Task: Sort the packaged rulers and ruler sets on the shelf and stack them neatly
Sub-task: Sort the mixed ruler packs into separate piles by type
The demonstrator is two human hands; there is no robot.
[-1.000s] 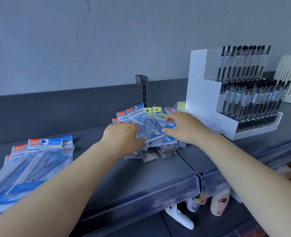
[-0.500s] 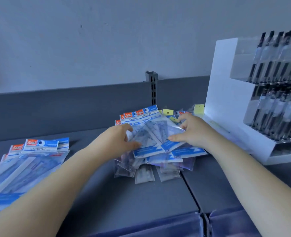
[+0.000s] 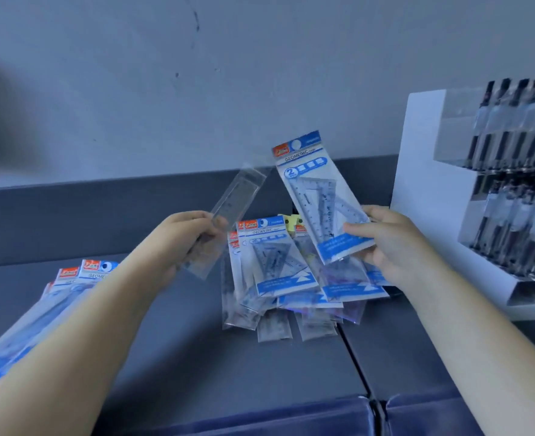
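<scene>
Two packets are up off the dark grey shelf [image 3: 197, 357] at once: your left hand [image 3: 178, 243] pinches a narrow clear-sleeved straight ruler [image 3: 228, 212] by its lower end, and your right hand [image 3: 392, 247] grips a blue-and-white "Geometric" set-square pack [image 3: 319, 199] at its bottom corner. Both long axes run up and away from you, the ruler leaning right and the pack leaning left, so their tops nearly meet above the jumbled heap of packets [image 3: 291, 278]. That heap lies on the shelf between and just below your hands, the right hand nearer to it. The sorted stack of larger blue-headed ruler sets [image 3: 80, 278] sits well to the left, partly hidden by your left forearm, so that hand looks better placed for it. A white tiered pen display [image 3: 433, 184] stands at the right. Half a second ago both hands were pressed down on the heap; now each has lifted one item clear.
</scene>
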